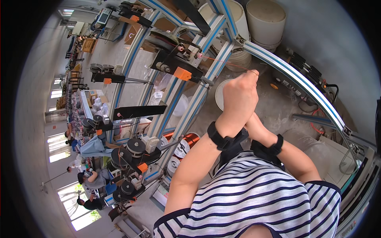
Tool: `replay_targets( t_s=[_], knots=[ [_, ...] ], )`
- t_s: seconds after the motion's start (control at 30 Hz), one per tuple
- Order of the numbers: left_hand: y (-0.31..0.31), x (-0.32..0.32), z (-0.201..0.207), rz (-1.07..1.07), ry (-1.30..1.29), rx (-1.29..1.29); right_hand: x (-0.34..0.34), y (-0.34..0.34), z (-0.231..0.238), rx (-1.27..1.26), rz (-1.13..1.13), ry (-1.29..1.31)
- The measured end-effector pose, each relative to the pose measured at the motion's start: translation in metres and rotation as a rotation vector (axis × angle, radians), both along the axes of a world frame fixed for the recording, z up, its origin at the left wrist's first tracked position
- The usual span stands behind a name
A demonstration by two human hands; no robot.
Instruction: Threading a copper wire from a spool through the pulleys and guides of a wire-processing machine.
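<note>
In the head view, the person is standing over a winding machine and holding both arms up in front of a striped shirt (254, 190), each wrist wearing a black band. The left hand (239, 99) is raised as a fist in the middle of the picture, its fingers curled together and pinching a thin copper wire (226, 61) at the top near the knuckles. The wire is running from that pinch up and to the left, taut, toward a small guide on the black tensioner arm (174, 63) with an orange block at its end, mounted on the aluminium frame rail (293, 77). The right hand is sitting behind the left one and is almost wholly covered by it; only its wrist (264, 133) is showing, so whether its fingers are apart or together cannot be told. Below the hands, near the floor, a spool of copper wire (185, 144) is lying beside the frame, and white buckets (265, 20) are standing at the top, well apart from the hands. At the far left, other people are sitting at a long bench along a row of similar black wheels and arms.
</note>
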State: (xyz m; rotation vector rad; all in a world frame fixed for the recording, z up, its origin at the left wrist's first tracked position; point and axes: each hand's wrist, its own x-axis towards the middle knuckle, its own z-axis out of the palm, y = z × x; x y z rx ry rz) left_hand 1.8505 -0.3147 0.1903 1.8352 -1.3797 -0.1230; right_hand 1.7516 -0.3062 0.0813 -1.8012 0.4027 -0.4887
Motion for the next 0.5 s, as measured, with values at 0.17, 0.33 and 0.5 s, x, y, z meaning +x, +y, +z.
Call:
replay_targets(
  t_s=[0.17, 0.33, 0.5],
  knots=[
    [0.01, 0.007, -0.046, -0.076, -0.19, 0.235, -0.048, -0.038, 0.056, -0.033, 0.459, 0.287],
    [0.015, 0.006, -0.038, -0.136, 0.203, 0.189, -0.023, -0.087, 0.098, 0.382, 0.033, -0.048],
    [0.025, 0.013, -0.015, -0.051, 0.716, 0.216, 0.039, -0.126, 0.086, 0.265, -0.066, -0.092]
  ],
)
